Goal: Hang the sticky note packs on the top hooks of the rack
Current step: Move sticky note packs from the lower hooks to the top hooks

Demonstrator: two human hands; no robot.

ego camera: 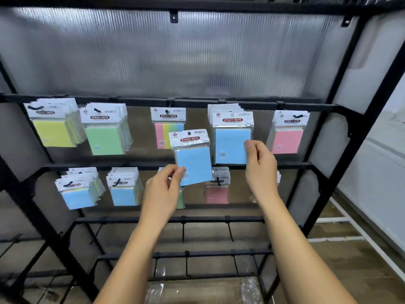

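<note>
Nearest the viewer, the left hand (pixel 163 189) is seen with thumb and fingers pinched on the lower left corner of a loose blue sticky note pack in a clear sleeve with a white header card (pixel 192 157); the grip is kept low, presumably so that the punched hole in the header is left free for a hook. The pack is held tilted, clear of any hook, in front of the gap between the striped pack (pixel 167 126) and the hung blue packs (pixel 232 137) on the upper occupied rail (pixel 140 100) of the black metal rack (pixel 341 150). The right hand (pixel 259 159) is closed on the lower right corner of the front hung blue pack, apparently to steady it or draw it off. Farther back, small black brackets (pixel 174 17) are fixed on the rack's top bar, with no pack hung there; whether top hooks are mounted there cannot be told.
</note>
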